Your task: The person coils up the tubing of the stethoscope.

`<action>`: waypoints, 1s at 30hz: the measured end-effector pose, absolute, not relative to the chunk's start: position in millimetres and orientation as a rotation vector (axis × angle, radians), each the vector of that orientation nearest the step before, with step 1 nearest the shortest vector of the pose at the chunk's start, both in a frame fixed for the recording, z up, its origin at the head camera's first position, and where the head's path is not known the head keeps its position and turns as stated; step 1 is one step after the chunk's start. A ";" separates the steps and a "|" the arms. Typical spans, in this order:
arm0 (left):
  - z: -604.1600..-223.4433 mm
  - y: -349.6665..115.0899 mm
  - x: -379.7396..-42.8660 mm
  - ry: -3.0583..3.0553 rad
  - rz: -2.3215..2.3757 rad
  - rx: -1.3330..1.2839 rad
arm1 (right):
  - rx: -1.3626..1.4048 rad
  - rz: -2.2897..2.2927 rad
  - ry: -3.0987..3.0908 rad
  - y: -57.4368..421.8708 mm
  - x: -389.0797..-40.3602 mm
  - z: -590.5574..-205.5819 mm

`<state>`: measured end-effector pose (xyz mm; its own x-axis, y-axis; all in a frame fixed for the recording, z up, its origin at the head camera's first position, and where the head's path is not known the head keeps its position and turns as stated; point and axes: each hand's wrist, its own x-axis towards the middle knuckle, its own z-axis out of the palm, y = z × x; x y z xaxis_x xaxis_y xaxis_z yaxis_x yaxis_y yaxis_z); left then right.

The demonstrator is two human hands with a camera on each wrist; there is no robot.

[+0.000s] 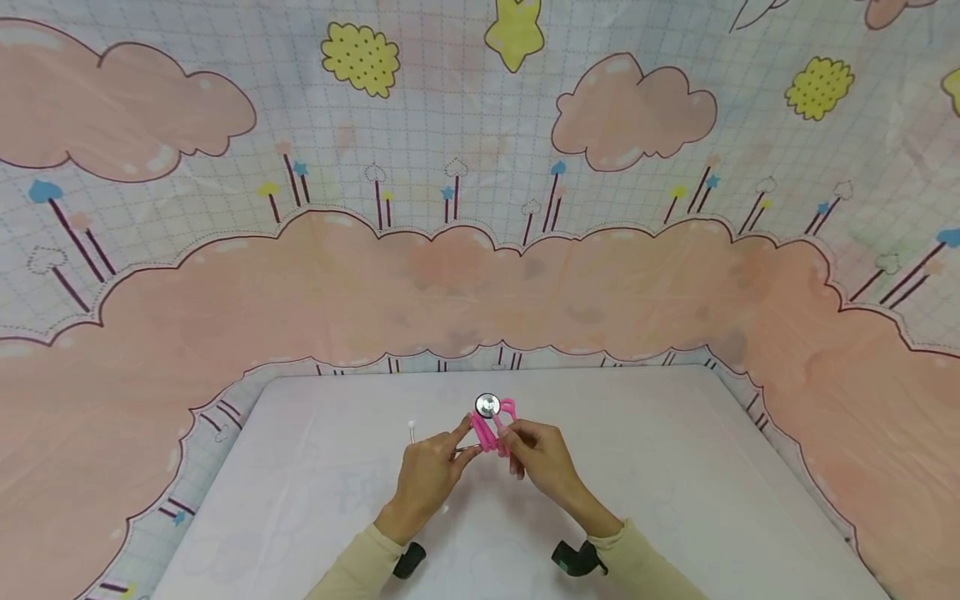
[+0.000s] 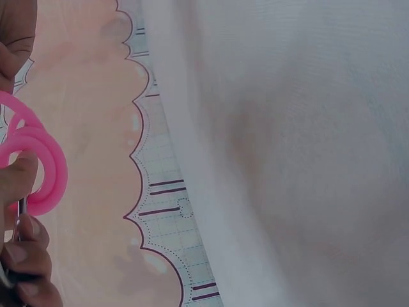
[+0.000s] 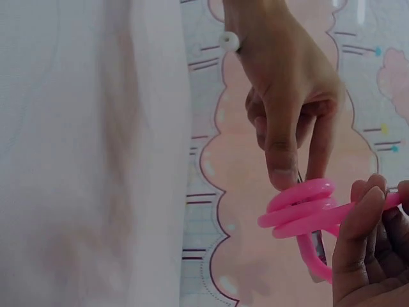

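Note:
Over the table's middle both hands hold a stethoscope with pink tubing [image 1: 484,435], which is wound into several close loops. Its round silver chest piece [image 1: 487,406] faces up at the far side of the hands. The left hand [image 1: 426,477] pinches the looped tubing and the metal binaural by it. Behind that hand a white ear tip [image 3: 229,41] sticks out. With thumb and fingers, the right hand [image 1: 551,467] grips a length of the tube beside the loops. In the left wrist view the pink coil [image 2: 56,169] is cut off by the left edge.
A white table [image 1: 300,483] lies below the hands. Behind it and at its sides hangs a cloth [image 1: 480,283] printed with clouds and stars. A black device is strapped at the left wrist [image 1: 409,561] and another at the right wrist [image 1: 576,558].

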<state>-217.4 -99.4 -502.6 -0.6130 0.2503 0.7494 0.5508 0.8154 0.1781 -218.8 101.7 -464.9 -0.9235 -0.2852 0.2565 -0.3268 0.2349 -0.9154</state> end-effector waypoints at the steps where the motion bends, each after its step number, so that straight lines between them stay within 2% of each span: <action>1: -502.0 -99.3 -217.6 -2.238 -0.516 -0.577 | 0.610 1.824 -2.433 101.9 -218.6 -465.8; 6: -498.6 -98.1 -216.1 -2.247 -0.586 -0.546 | 0.621 1.815 -2.422 102.6 -217.4 -466.4; 13: -498.4 -96.3 -213.1 -2.281 -0.651 -0.518 | 0.586 1.819 -2.441 100.7 -205.7 -442.9; 18: -497.8 -96.9 -213.4 -2.278 -0.668 -0.500 | 0.578 1.782 -2.418 103.8 -218.9 -462.5; 30: -496.5 -94.9 -209.0 -2.223 -0.675 -0.522 | 0.447 1.786 -2.354 100.4 -217.6 -468.0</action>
<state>-209.0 -94.9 -496.5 -0.6417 0.1580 0.7505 0.5484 0.7786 0.3050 -217.6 100.4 -468.0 -0.9439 -0.1430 0.2977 -0.3252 0.2453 -0.9133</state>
